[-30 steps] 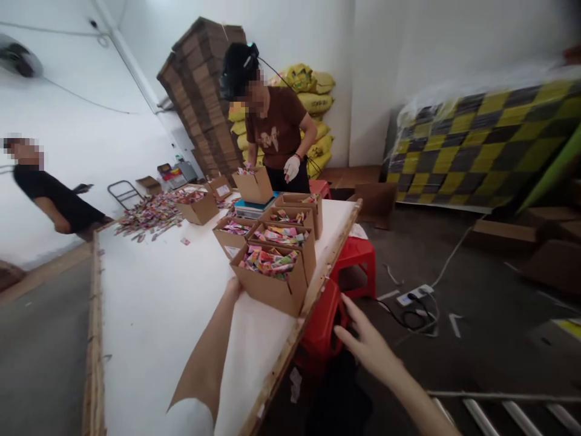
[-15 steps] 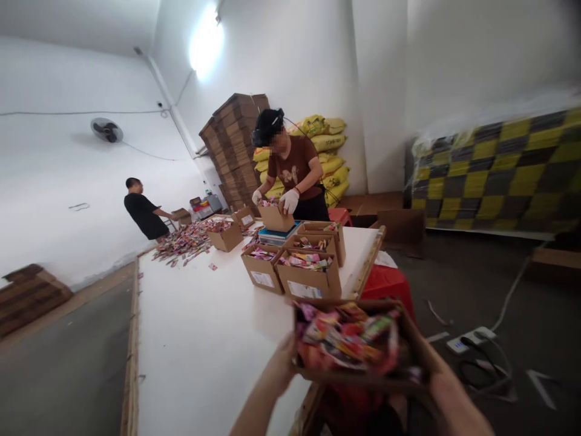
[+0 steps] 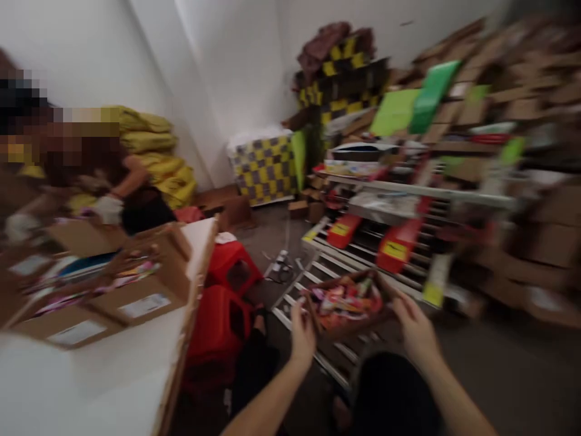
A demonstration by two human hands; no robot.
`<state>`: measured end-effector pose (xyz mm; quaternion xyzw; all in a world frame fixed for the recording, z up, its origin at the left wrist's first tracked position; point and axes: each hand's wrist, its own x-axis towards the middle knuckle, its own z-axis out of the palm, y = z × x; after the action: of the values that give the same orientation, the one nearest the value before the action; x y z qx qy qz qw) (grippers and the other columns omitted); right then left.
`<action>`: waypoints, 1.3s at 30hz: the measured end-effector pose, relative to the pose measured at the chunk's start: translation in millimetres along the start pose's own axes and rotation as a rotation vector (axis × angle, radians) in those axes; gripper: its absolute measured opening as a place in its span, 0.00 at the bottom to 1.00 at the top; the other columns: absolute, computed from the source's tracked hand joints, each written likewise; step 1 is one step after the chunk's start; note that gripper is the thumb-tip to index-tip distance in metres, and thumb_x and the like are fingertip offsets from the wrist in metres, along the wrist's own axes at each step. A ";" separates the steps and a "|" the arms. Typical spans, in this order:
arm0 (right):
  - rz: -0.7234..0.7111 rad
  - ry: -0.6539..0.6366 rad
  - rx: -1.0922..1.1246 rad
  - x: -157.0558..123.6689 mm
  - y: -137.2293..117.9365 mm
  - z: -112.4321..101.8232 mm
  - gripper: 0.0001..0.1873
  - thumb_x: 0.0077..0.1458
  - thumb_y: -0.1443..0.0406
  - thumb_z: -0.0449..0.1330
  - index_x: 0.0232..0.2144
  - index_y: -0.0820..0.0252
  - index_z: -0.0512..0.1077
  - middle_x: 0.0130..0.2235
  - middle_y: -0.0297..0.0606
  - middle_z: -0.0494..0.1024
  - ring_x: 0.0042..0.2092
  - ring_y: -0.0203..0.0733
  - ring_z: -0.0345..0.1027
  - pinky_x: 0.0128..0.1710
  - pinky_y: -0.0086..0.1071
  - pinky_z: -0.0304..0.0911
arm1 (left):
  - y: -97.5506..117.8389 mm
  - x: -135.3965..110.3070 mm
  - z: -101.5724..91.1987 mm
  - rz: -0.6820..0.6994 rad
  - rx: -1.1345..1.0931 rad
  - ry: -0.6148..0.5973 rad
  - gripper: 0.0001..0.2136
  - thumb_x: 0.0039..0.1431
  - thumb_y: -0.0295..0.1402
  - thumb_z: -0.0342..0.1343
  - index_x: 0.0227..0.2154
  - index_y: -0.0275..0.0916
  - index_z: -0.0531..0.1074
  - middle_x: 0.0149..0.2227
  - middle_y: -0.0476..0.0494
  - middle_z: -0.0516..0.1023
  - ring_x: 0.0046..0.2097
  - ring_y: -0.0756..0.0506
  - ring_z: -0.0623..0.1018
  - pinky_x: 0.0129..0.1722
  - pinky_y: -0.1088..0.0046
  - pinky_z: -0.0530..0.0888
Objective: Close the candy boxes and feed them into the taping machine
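Between my hands is an open cardboard box point(image 3: 358, 330) filled with small, colourful wrapped packets point(image 3: 347, 303), perhaps sweets. My left hand point(image 3: 303, 332) grips its left end and my right hand point(image 3: 414, 324) grips the right end, fingers closed on the cardboard. The box hangs in front of my legs, above a slatted metal roller conveyor point(image 3: 290, 303). Its underside is hidden, and the view is smeared by motion.
To the left, a white table point(image 3: 136, 369) bears several filled boxes point(image 3: 145, 303). A co-worker in white gloves point(image 3: 109, 209) handles one there. Red stools point(image 3: 218, 327) stand beside the table. Flattened cardboard point(image 3: 544, 206) is piled on the right, and a power strip point(image 3: 279, 261) lies on the floor.
My view has swung right, from the table toward the conveyor and stacked cardboard. The held box has moved along with me, away from the table's edge, still between both hands.
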<state>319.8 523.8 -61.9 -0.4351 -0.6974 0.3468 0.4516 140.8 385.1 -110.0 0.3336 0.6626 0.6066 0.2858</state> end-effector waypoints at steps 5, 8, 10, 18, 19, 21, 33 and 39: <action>-0.066 -0.114 0.101 3.9 -15.3 -17.9 0.26 0.50 0.49 0.57 0.41 0.62 0.74 0.46 0.48 0.74 0.49 0.50 0.67 0.51 0.44 0.63 | 22.7 -6.2 -23.8 0.388 0.160 -0.147 0.26 0.57 0.48 0.52 0.55 0.40 0.65 0.58 0.34 0.65 0.60 0.36 0.63 0.60 0.53 0.59; -0.149 -0.431 -0.039 11.8 -27.9 -18.5 0.24 0.47 0.50 0.62 0.40 0.59 0.76 0.43 0.43 0.75 0.44 0.45 0.69 0.46 0.38 0.64 | 32.5 -5.5 -27.5 0.526 0.366 -0.338 0.29 0.53 0.48 0.57 0.56 0.41 0.65 0.58 0.34 0.66 0.59 0.35 0.65 0.57 0.53 0.64; -0.143 -0.555 -0.182 20.8 -33.3 -17.1 0.20 0.47 0.52 0.64 0.37 0.58 0.76 0.38 0.39 0.76 0.40 0.43 0.69 0.41 0.35 0.63 | 37.5 2.3 -23.2 0.527 0.497 -0.345 0.21 0.57 0.44 0.53 0.51 0.41 0.70 0.54 0.35 0.72 0.55 0.36 0.70 0.54 0.54 0.67; 0.089 -0.400 -0.623 31.6 -31.5 20.2 0.21 0.42 0.56 0.69 0.34 0.59 0.67 0.34 0.37 0.75 0.39 0.47 0.68 0.36 0.36 0.59 | 22.0 17.5 -8.1 0.487 0.487 0.100 0.23 0.55 0.40 0.57 0.51 0.34 0.63 0.49 0.31 0.68 0.54 0.36 0.68 0.53 0.53 0.65; 0.048 -0.311 -0.642 23.1 -31.3 23.1 0.22 0.43 0.56 0.68 0.37 0.60 0.67 0.37 0.41 0.75 0.42 0.49 0.67 0.41 0.40 0.59 | 18.2 16.2 -6.7 0.480 0.470 0.184 0.31 0.52 0.41 0.59 0.56 0.33 0.57 0.55 0.27 0.62 0.59 0.34 0.62 0.57 0.50 0.61; -0.116 -0.114 -0.694 2.5 -33.7 27.6 0.19 0.50 0.58 0.64 0.42 0.62 0.68 0.47 0.48 0.72 0.50 0.53 0.63 0.52 0.48 0.52 | 12.9 15.5 -4.5 0.419 0.383 0.150 0.40 0.51 0.42 0.60 0.61 0.34 0.46 0.61 0.26 0.53 0.63 0.33 0.55 0.60 0.50 0.56; -0.250 -0.648 -0.863 0.8 -56.8 74.2 0.20 0.62 0.60 0.47 0.32 0.64 0.76 0.36 0.49 0.78 0.42 0.51 0.70 0.46 0.47 0.56 | 6.2 28.0 -6.9 0.292 0.104 -0.123 0.29 0.49 0.38 0.61 0.52 0.38 0.58 0.48 0.37 0.67 0.52 0.39 0.69 0.55 0.56 0.65; -0.322 -0.411 -0.789 -11.7 -51.8 65.3 0.13 0.59 0.62 0.51 0.40 0.62 0.71 0.44 0.47 0.75 0.49 0.46 0.66 0.51 0.41 0.59 | 6.1 32.4 -4.6 0.389 0.145 -0.069 0.30 0.49 0.40 0.59 0.53 0.37 0.57 0.49 0.34 0.67 0.52 0.37 0.70 0.53 0.53 0.68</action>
<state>246.2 487.3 -43.3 -0.3820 -0.9095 0.0601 0.1525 117.9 408.1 -102.6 0.4956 0.6176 0.5891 0.1612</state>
